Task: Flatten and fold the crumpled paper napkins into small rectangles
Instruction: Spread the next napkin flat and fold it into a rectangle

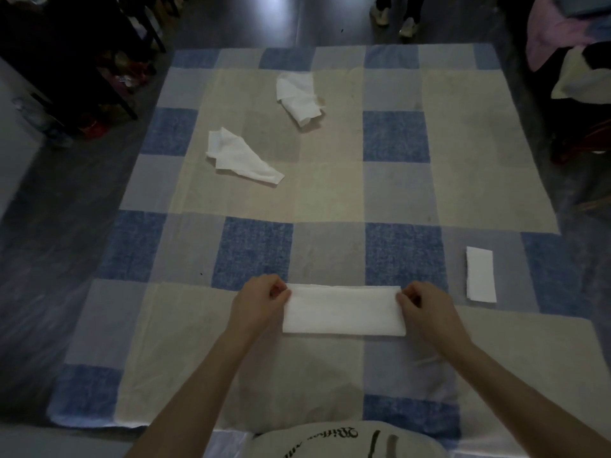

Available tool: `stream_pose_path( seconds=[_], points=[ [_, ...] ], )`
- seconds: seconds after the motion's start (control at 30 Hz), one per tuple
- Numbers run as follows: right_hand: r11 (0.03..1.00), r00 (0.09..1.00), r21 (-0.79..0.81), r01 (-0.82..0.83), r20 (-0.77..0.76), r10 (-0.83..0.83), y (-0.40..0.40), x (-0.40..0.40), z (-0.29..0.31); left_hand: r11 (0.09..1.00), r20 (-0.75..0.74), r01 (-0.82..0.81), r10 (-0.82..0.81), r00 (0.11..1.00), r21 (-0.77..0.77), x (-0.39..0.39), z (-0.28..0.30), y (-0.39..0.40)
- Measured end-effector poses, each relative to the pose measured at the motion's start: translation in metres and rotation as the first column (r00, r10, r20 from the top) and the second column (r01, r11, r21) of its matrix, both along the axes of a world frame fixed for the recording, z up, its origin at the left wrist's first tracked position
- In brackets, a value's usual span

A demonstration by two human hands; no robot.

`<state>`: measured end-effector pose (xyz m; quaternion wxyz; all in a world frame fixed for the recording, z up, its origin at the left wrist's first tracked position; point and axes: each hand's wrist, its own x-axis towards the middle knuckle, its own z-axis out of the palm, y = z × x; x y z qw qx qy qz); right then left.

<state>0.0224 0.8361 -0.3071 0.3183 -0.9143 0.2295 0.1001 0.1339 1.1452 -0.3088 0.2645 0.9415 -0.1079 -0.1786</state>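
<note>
Long white paper napkin strip [344,310], folded flat, near centre of blue-and-beige checked cloth [390,193]; left hand [261,300], right hand [426,309] apparently pinch its far corners. Light, limp, tears easily; hold by corners

napkin [344,310]: soft matt white paper | tablecloth [330,193]: matt woven checked cloth | floor [264,18]: glossy

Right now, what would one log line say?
both hands pinch long white folded napkin | two crumpled | one done
</note>
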Motion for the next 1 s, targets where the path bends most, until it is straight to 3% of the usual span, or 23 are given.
stream_pose_path(
  seconds=[0.53, 0.67, 0.8, 0.9, 1.0],
  points=[
    [1.0, 1.0, 0.002, 0.009, 0.022, -0.009, 0.002, 0.002, -0.002, 0.998, 0.018, -0.024, 0.023, 1.0, 0.064, 0.007, -0.006, -0.002],
    [0.999, 1.0, -0.032, 0.022, 0.016, -0.021, 0.003, 0.003, -0.003, 0.998, 0.145, -0.045, 0.037, 0.989, 0.048, -0.001, -0.001, -0.007],
    [0.998, 0.999, -0.05, 0.041, 0.006, -0.04, 0.006, 0.003, -0.003, 0.985, 0.398, 0.165, -0.167, 0.902, 0.04, -0.022, 0.002, -0.028],
    [0.997, 0.999, -0.067, 0.041, 0.012, -0.04, 0.007, 0.002, -0.003, 0.914, 0.411, 0.405, -0.361, 0.837, -0.024, -0.052, -0.004, -0.055],
    [0.993, 0.999, -0.113, 0.032, 0.011, -0.031, 0.01, 0.003, -0.004, 0.903, 0.32, 0.43, -0.406, 0.856, -0.004, -0.073, -0.022, -0.07]
  ],
)
